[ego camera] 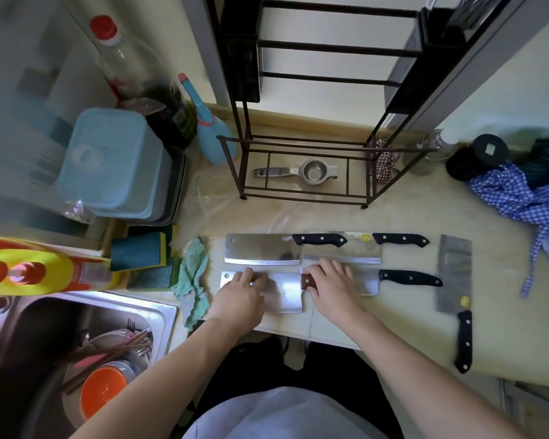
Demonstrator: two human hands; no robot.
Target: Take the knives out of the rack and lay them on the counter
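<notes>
Several cleavers lie flat on the counter (403,217) in front of the dark metal rack (301,147). Two with black handles form the back row (262,253) (343,251). A third black-handled cleaver (409,278) lies behind my right hand, and a grey-bladed one (454,274) lies lengthwise at the right. My left hand (240,296) rests flat on the blade of a brown-handled cleaver (282,294) at the front. My right hand (332,285) is closed over its brown handle (308,282).
A metal squeezer (298,173) lies inside the rack's base. Sponges (140,251) and a green cloth (192,277) sit left of the knives, beside the sink (76,343) full of dishes. A blue checked cloth (520,194) and jars (477,156) are at the right.
</notes>
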